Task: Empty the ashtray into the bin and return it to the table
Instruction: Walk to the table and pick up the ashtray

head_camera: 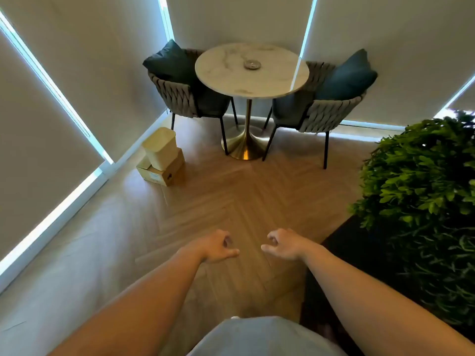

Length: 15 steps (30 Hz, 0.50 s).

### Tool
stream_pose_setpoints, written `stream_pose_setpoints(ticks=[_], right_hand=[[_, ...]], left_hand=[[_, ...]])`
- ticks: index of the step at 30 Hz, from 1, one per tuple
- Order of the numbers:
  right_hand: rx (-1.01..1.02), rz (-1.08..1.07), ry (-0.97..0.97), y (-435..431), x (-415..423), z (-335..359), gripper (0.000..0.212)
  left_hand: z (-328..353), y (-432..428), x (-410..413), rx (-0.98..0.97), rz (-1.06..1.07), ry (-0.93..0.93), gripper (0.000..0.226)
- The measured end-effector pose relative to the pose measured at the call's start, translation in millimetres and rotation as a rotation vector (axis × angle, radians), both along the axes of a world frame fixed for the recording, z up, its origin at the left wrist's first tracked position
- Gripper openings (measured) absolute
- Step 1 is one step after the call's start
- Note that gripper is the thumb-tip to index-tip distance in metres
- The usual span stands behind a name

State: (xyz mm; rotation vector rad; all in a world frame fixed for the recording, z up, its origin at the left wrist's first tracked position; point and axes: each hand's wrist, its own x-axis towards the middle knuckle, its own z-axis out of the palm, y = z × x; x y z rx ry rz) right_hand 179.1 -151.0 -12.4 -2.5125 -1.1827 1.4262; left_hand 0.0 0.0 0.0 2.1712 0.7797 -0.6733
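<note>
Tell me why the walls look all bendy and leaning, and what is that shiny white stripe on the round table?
In the head view, the wide-angle lens bends straight lines, so the window blinds lean outward; the stripe on the table is glare, reflecting the bright daylight gap between blinds; the ashtray looks small and soft; both hands are sharper.

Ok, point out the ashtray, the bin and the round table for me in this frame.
ashtray [252,64]: head view, centre of the dish.
bin [160,147]: head view, front wall of the cream container on the cardboard box.
round table [226,78]: head view, bare marble top.
</note>
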Motion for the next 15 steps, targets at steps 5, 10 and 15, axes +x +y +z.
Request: stream_pose_setpoints(ticks=[5, 10, 15], right_hand=[[-0.010, -0.013, 0.012, 14.0, -0.5, 1.8, 0.071], [-0.015, -0.022, -0.011, 9.1, -0.1, -4.5, 0.070], [-0.003, 0.001, -0.019, 18.2, 7.2, -6.3, 0.069]], left_hand=[[-6.5, 20.3, -2.2, -0.019, 0.024, 0.007, 0.057], [-13.7, 21.1, -8.7, -0.033, 0.059, -0.019, 0.055], [-15.9, 29.5, -2.7, -0.058, 0.087, -0.057, 0.054]])
